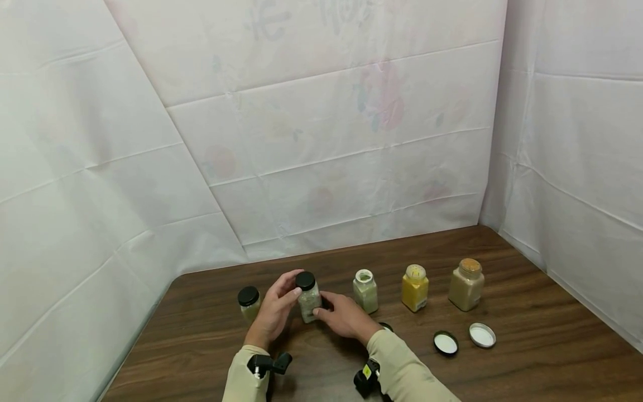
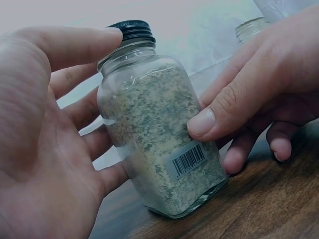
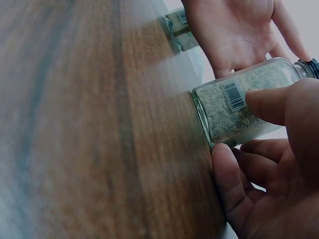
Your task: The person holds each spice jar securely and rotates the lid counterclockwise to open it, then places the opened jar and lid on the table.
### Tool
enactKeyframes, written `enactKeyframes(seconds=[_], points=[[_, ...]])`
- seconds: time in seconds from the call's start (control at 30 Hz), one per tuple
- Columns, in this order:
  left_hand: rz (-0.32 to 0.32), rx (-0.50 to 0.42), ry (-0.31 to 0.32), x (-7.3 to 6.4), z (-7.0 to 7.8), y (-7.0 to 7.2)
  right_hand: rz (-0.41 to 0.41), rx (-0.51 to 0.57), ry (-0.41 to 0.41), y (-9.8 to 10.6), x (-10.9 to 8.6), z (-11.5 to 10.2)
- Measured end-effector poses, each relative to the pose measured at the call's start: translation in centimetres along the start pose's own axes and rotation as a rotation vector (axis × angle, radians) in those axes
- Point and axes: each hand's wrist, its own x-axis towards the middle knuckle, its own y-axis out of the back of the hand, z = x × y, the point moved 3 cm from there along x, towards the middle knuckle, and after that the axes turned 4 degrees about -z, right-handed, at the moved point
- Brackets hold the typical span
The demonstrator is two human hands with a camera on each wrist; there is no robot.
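Observation:
A glass spice jar point(image 1: 308, 304) with a black screw lid point(image 1: 305, 281), filled with pale green-and-cream flakes, is between my two hands. It leans slightly, its base close to the table; whether it touches cannot be told. My left hand point(image 1: 275, 310) holds its upper part, thumb at the lid's edge and fingers round the far side. Lower down, my right hand point(image 1: 345, 317) grips the jar, with its thumb beside the barcode label point(image 2: 188, 159) and fingers behind. In the right wrist view, the same jar point(image 3: 239, 117) lies across the picture between both hands point(image 3: 279, 169).
Another black-lidded jar point(image 1: 249, 304) stands left of my left hand. To the right are lidless jars: pale green point(image 1: 365, 293), yellow point(image 1: 414, 290) and tan point(image 1: 466, 287). Two upturned lids, one black-rimmed point(image 1: 445, 343), one lighter point(image 1: 482, 335), lie before them; another dark lid point(image 1: 385, 326) is partly hidden.

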Motion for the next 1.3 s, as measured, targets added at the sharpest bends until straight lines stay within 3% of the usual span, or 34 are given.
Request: enactKeyframes(seconds=[0.27, 0.6, 0.93, 1.3], points=[[0.057, 0.004, 0.011, 0.06, 0.24, -0.17, -0.007, -0.001, -0.009, 0.06, 0.15, -0.04], [-0.001, 0.053, 0.041, 0.14, 0.22, -0.09, -0.009, 0.008, -0.008, -0.03, 0.17, -0.11], [0.076, 0.066, 0.023, 0.08, 0.14, -0.23, -0.011, 0.012, -0.017, 0.02, 0.01, -0.06], [0.038, 0.131, 0.051, 0.31, 0.16, -0.61, -0.002, 0.010, -0.020, 0.04, 0.07, 0.13]])
